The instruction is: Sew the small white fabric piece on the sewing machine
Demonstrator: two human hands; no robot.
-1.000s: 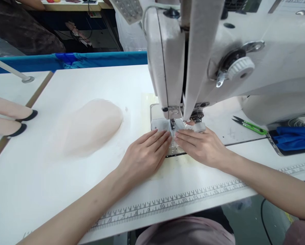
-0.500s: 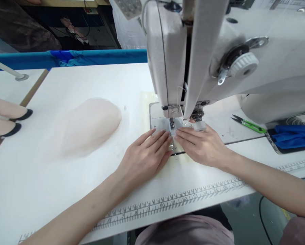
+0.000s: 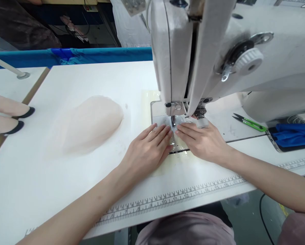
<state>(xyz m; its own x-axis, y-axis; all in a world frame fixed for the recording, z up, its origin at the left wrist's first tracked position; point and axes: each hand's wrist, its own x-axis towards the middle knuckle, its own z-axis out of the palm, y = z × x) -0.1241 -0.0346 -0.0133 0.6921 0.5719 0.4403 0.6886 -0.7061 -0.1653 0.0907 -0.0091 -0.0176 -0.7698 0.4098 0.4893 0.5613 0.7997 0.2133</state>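
At the sewing machine, my left hand lies flat to the left of the presser foot. Its fingers are stretched out, tips near the needle. From the other side, my right hand rests flat with its fingers extended, close to the foot. Both sets of fingertips press down around the metal needle plate. Whether thin material lies beneath them I cannot make out. A sheer pale beige cloth piece is spread on the white table, left of my left hand.
Green-handled thread snips lie right of the machine. Beside them is a dark tray with blue cloth. Two beige, black-tipped long shapes reach in at left. A printed ruler runs along the front edge.
The view has shifted slightly, so the machine appears a little further right. Both hands stay flat beside the presser foot, with hardly any visible movement. The sheer cloth lies as before.
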